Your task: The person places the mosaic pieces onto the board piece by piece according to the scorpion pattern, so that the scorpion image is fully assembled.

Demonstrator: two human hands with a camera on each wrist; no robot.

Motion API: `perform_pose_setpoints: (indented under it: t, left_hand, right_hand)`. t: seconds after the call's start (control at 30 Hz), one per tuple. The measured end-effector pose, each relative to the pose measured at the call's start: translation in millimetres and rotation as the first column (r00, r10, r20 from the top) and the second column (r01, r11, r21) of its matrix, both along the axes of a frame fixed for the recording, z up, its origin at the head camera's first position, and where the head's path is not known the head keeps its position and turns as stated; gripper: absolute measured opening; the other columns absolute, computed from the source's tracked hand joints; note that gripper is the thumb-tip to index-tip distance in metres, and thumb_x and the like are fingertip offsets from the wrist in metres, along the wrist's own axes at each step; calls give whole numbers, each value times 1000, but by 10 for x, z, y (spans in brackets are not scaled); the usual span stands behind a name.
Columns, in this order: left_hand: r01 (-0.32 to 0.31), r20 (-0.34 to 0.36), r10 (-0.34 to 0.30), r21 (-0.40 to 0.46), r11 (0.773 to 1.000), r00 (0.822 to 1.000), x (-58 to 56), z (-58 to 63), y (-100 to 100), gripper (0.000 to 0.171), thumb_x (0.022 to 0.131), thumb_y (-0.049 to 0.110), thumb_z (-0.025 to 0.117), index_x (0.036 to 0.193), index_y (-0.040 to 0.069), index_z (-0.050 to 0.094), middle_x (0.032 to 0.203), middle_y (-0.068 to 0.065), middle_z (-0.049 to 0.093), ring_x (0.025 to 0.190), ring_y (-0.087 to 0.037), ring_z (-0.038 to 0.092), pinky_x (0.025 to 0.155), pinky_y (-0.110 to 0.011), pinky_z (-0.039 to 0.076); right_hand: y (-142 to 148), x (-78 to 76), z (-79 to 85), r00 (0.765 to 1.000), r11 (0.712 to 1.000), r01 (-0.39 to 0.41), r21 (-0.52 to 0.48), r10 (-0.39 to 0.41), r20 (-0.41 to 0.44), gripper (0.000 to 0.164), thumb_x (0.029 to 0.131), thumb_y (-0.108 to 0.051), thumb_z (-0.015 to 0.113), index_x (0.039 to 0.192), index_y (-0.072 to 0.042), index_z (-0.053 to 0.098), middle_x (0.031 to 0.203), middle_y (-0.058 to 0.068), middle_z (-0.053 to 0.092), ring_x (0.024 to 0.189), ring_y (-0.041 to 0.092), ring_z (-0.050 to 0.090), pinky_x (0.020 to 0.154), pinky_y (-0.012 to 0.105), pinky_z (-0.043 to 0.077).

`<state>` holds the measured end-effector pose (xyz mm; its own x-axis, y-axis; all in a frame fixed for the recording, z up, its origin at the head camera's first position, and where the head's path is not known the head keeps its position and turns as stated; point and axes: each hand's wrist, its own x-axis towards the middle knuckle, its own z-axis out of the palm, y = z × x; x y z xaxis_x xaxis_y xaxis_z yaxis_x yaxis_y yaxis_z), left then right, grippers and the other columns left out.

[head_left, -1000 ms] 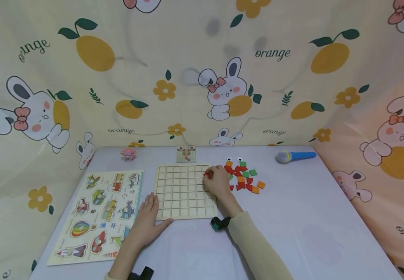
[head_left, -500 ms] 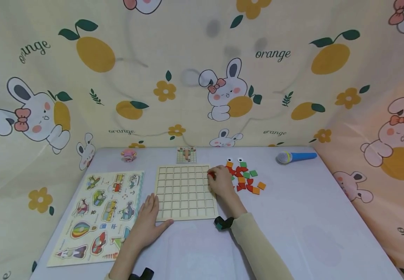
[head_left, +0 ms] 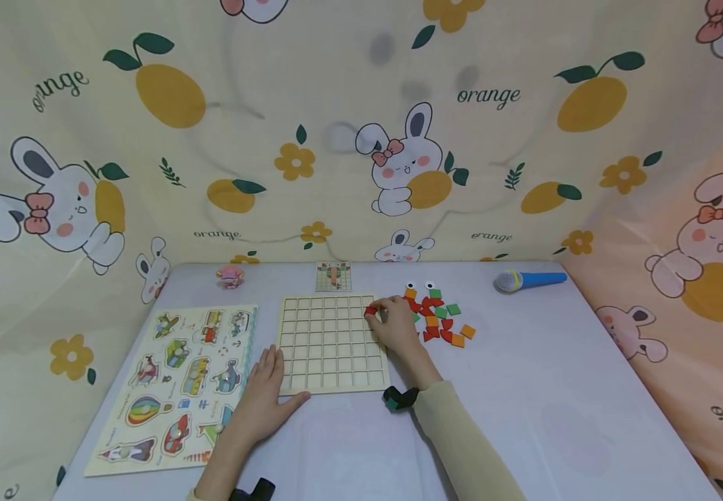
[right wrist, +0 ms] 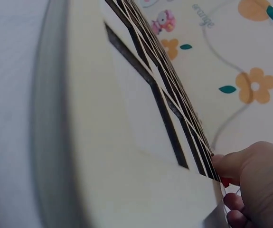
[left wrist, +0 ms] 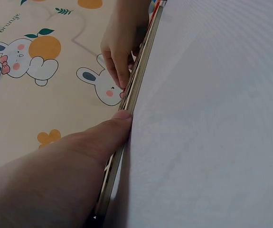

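A pale wooden grid board (head_left: 332,341) lies in the middle of the table, its square cells bare apart from the upper right. There my right hand (head_left: 399,327) pinches a small red tile (head_left: 370,311) at the board's right edge; whether the tile sits fully in a cell I cannot tell. In the right wrist view the thumb hides most of the red tile (right wrist: 225,182). My left hand (head_left: 267,390) rests at the board's lower left corner, fingers straight along its side and thumb at the near edge. The left wrist view shows that thumb (left wrist: 112,133) touching the board's rim.
Loose red, green and orange tiles (head_left: 441,312) lie right of the board, with two googly eyes (head_left: 429,285) behind them. A pattern card (head_left: 333,276) is at the back. Around stand a vehicle puzzle (head_left: 173,390), a pink figurine (head_left: 230,277) and a blue toy microphone (head_left: 530,280).
My right hand has shifted slightly to the right from its place one second ago. More of the red tile shows at its fingertips now. The left hand has stayed put.
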<state>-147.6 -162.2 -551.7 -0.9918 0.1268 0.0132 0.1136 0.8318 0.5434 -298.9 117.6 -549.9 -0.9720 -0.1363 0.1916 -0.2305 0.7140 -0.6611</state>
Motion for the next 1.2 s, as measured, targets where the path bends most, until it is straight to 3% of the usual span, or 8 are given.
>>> perform_pose_setpoints:
  t: [0.2, 0.37, 0.5, 0.8, 1.2]
  left_hand:
    - [-2, 33, 2, -10, 1000, 999, -26, -12, 0, 108, 96, 54, 73, 163, -12, 20, 174, -29, 11, 163, -44, 6, 132, -59, 10]
    - [-2, 27, 2, -10, 1000, 1000, -33, -19, -2, 109, 95, 54, 74, 162, -13, 20, 173, -30, 12, 163, -45, 7, 131, -61, 11]
    - [-1, 33, 1, -11, 1000, 999, -36, -15, -1, 108, 96, 55, 73, 162, -12, 19, 173, -29, 11, 163, -45, 6, 131, -60, 10]
    - [2, 2, -2, -7, 1000, 1000, -30, -27, -7, 107, 95, 55, 73, 161, -15, 24, 172, -31, 15, 162, -47, 10, 130, -62, 12]
    - [0, 36, 0, -3, 1000, 999, -21, -22, -6, 109, 95, 54, 73, 162, -12, 19, 173, -29, 11, 163, -45, 6, 131, -60, 10]
  right_hand:
    - [14, -30, -16, 1000, 1000, -14, -5, 14, -22, 22, 101, -15, 69, 121, -7, 77, 122, 20, 66, 115, 36, 58, 94, 52, 51]
    - [1, -57, 11, 1000, 1000, 0, 27, 0, 22, 24, 104, -14, 64, 124, -12, 77, 124, 19, 65, 113, 34, 58, 94, 50, 52]
    - [-4, -75, 37, 999, 999, 3, 45, -5, 49, 25, 104, -16, 64, 125, -15, 78, 123, 18, 64, 110, 33, 57, 94, 49, 53]
    - [15, -98, 39, 998, 1000, -2, -13, 3, 55, 20, 101, -15, 67, 117, -8, 76, 113, 14, 63, 102, 29, 54, 86, 44, 49]
    - [-2, -59, 50, 997, 1000, 16, -15, -15, 75, 20, 102, -15, 66, 116, -14, 81, 121, 18, 64, 104, 31, 56, 88, 47, 52]
